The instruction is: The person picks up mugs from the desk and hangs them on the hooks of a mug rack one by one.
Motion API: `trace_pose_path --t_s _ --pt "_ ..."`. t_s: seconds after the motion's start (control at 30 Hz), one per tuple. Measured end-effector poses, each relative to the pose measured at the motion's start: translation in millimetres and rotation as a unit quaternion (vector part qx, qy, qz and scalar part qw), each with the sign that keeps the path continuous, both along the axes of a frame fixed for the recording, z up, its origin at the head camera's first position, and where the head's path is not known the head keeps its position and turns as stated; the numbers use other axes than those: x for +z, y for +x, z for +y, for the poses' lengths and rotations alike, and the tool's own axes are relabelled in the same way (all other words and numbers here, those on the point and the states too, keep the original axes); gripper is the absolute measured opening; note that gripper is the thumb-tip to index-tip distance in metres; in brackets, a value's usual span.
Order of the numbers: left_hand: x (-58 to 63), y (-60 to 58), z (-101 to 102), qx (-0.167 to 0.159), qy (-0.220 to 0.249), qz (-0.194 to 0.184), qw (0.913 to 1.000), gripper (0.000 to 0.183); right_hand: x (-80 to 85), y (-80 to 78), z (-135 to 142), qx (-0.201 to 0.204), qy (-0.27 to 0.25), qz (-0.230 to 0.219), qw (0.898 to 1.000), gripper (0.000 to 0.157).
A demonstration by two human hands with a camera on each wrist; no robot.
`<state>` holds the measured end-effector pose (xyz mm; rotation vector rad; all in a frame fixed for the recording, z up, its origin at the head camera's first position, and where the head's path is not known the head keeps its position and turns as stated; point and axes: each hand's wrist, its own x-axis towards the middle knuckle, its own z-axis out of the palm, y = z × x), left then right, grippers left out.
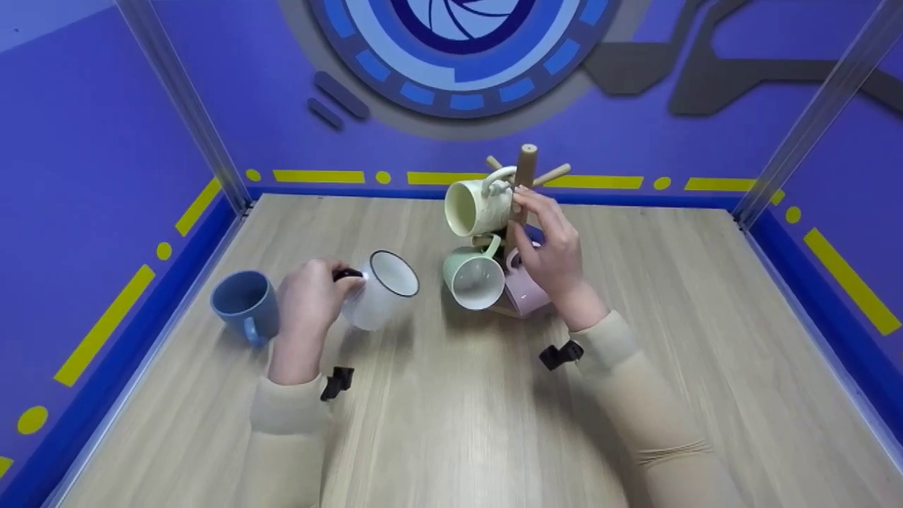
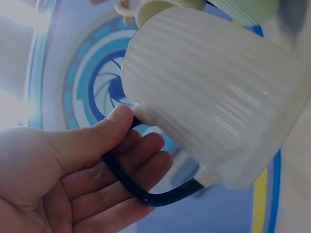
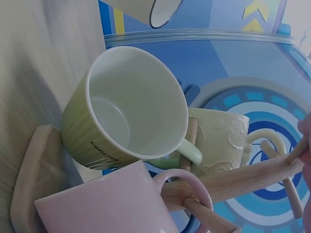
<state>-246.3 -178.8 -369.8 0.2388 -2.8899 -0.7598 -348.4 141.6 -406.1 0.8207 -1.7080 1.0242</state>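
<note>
My left hand (image 1: 308, 296) holds a white ribbed mug (image 2: 209, 92) by its black handle (image 2: 150, 198), with the thumb on top of the handle. The mug has a dark rim and is tilted, its mouth toward the rack. My right hand (image 1: 554, 247) grips the wooden mug rack (image 1: 526, 166) at its upper part, thumb and fingertips around the wood. On the rack's pegs hang a cream mug (image 1: 465, 208), a light green mug (image 3: 121, 107) marked "concise" and a pink mug (image 3: 107, 204). A dark blue mug (image 1: 534, 233) is mostly hidden behind my right hand.
A blue mug (image 1: 243, 303) stands on the table (image 1: 451, 423) just left of my left hand. The purple-blue back wall (image 1: 409, 148) rises close behind the rack, and side panels bound the table left and right.
</note>
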Motion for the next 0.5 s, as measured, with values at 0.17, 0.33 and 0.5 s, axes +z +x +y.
trace_pose_path --t_s 0.17,0.33,0.5 --pt "8.2 3.5 22.6 -0.049 -0.017 -0.005 0.9986 0.025 -1.9 18.8 -8.1 0.020 0.031 0.066 0.997 0.039" --pt "11.7 4.9 46.6 -0.112 -0.052 0.031 0.9919 0.017 -4.0 49.9 -17.3 0.095 0.214 -0.026 0.972 0.069" --pt "19.1 5.6 69.0 -0.168 -0.093 0.030 0.9809 0.017 -9.9 65.1 -18.0 0.100 0.382 -0.180 0.901 0.102"
